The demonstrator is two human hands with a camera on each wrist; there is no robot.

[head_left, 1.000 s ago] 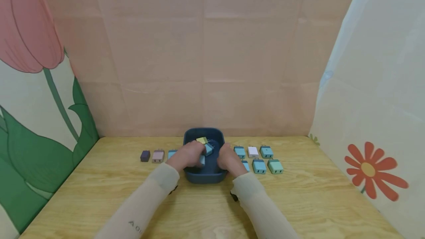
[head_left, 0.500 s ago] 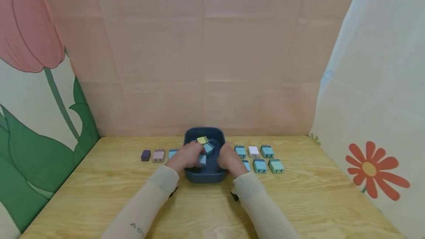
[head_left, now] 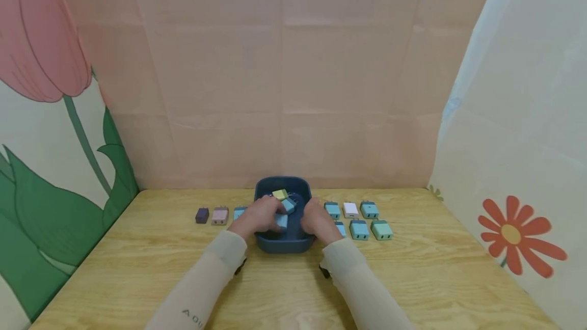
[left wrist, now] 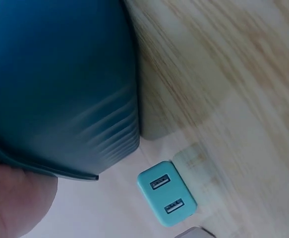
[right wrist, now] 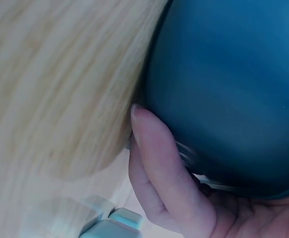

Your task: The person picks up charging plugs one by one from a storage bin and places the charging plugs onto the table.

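A dark blue bin [head_left: 285,247] stands on the table with several USB chargers inside, including a yellow one [head_left: 280,195] and a light blue one [head_left: 289,204]. My left hand [head_left: 260,214] reaches over the bin's left rim, its curled fingers holding another light blue charger [head_left: 282,222] low in the bin. The thumb side is partly hidden in the head view. My right hand [head_left: 315,219] grips the bin's right wall, with fingers [right wrist: 159,158] along the outside and the palm at the rim.
Left of the bin lie a dark purple charger [head_left: 202,215], a pink one [head_left: 220,215] and a blue one [head_left: 239,212]. Two rows sit to its right, with a white charger [head_left: 350,210] and a green one [head_left: 381,229] among blue ones. A pink backdrop [head_left: 284,116] rises behind the table.
The light blue charger at my left fingertips has shifted slightly to the right and shows more of its top. My right hand stays on the bin's wall.
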